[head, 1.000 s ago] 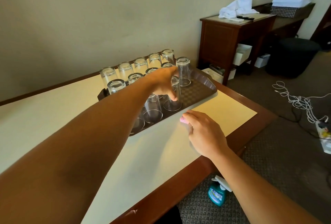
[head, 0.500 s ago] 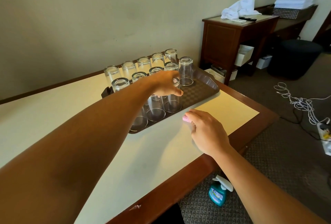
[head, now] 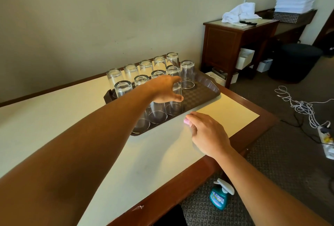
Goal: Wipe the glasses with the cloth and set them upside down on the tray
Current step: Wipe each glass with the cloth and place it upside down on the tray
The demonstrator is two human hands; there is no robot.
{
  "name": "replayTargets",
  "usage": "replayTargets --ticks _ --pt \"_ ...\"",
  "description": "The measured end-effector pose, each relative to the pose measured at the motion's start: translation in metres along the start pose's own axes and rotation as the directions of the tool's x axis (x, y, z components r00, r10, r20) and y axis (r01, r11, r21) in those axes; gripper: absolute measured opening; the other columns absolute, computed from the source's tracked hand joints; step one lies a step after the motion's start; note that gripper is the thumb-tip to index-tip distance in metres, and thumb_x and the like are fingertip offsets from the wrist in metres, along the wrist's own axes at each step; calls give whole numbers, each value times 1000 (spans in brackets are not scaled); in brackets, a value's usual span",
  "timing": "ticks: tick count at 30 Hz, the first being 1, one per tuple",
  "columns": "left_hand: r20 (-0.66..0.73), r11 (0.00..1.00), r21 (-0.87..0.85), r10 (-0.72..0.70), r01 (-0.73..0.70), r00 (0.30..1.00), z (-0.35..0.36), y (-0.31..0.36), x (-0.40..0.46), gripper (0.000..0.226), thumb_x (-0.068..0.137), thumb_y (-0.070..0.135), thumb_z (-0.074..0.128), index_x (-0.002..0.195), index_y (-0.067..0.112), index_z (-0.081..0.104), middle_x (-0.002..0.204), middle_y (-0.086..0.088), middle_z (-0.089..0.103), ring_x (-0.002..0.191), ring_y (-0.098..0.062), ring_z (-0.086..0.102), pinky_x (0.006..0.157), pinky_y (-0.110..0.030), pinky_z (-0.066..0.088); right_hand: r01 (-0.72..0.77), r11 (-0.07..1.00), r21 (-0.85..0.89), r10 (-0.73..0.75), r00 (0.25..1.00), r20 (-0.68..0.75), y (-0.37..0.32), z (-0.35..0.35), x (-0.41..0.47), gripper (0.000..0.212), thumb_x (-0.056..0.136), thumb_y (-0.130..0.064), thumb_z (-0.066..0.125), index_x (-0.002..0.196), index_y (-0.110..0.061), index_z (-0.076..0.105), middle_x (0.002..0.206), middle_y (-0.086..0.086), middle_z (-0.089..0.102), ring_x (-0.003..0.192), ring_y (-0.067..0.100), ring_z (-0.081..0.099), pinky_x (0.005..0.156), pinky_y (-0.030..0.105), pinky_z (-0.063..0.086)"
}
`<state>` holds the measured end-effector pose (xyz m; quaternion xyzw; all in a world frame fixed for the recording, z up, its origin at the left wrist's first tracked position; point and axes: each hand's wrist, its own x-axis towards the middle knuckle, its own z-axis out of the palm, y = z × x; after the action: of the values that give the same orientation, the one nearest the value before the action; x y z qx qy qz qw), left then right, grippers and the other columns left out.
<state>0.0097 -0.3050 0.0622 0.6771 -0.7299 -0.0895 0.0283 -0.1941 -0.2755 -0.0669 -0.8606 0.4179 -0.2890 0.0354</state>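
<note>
Two hands work at frame centre: left hand point(head: 165, 90) grips an upturned glass point(head: 176, 99) on the brown tray point(head: 202, 93); right hand point(head: 207, 133) pinches a pink cloth point(head: 187, 121) on the table point(head: 90, 117).

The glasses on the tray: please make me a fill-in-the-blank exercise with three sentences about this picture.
1. All the glasses on the tray stand upside ____.
2. The ____ hand reaches over the tray at a glass in the near row.
3. The right hand rests on the table over a small ____ cloth.

Missing words: down; left; pink
</note>
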Motion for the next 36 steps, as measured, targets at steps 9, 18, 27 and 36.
replayTargets --ticks 9,18,27,36 --pt "-161 996 72 -41 53 986 -4 -30 -73 89 97 62 61 166 34 13 174 -4 16 152 -36 35 115 -53 43 -34 999 37 28 988 149 -14 -9 1 42 105 -20 54 147 -22 55 152 -3 53 138 17 53 109 29 46" --pt "-423 912 -300 -390 279 818 30 -105 -221 62 99 54 61 154 29 44 157 2 45 128 -25 58 96 -36 56 255 922 293 -309 938 155 -146 33 -17 41 103 -14 58 143 -23 59 146 -7 59 134 14 56 110 23 43" --pt "-341 636 -468 -770 614 538 70 -235 -373 63 99 54 62 153 23 48 156 -4 47 134 -29 54 105 -41 49 364 840 401 -438 892 108 -270 112 34 35 95 -2 60 125 -16 73 125 -8 73 121 15 64 99 20 46" --pt "-291 280 -790 -954 545 69 58 -327 -393 67 98 28 67 156 15 36 153 -12 41 130 -33 50 92 -36 40 317 841 439 -427 886 179 -332 156 71 32 98 -8 58 122 -22 73 132 -12 68 121 18 64 94 34 54"
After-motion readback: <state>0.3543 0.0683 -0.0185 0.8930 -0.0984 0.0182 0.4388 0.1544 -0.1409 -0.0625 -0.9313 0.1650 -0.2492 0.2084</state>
